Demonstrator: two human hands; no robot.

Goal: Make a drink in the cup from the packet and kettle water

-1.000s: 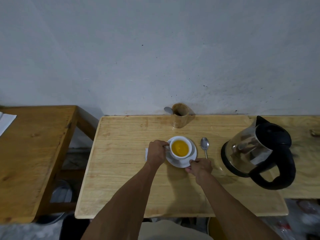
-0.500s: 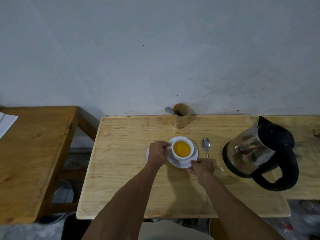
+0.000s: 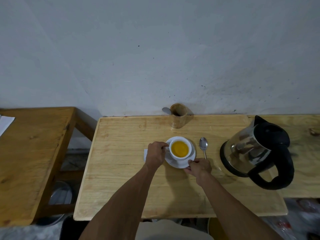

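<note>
A white cup [image 3: 180, 149] full of orange-yellow drink stands on a white saucer [image 3: 174, 162] in the middle of the light wooden table [image 3: 124, 179]. My left hand [image 3: 155, 154] is closed on the cup's handle at its left side. My right hand [image 3: 199, 166] pinches the saucer's near right rim. A white packet [image 3: 145, 154] lies flat on the table just left of my left hand, mostly hidden by it. The glass and black kettle [image 3: 254, 153] stands at the right, handle toward me. A metal spoon [image 3: 203, 147] lies between saucer and kettle.
A wooden holder [image 3: 178, 118] with a spoon in it stands at the table's back edge against the grey wall. A darker wooden table [image 3: 29, 153] stands to the left with white paper [image 3: 5, 122] on it. A metal bowl [image 3: 60, 196] sits on the floor below.
Both hands keep their hold on cup and saucer. The view has shifted very slightly; nothing on the table has visibly moved.
</note>
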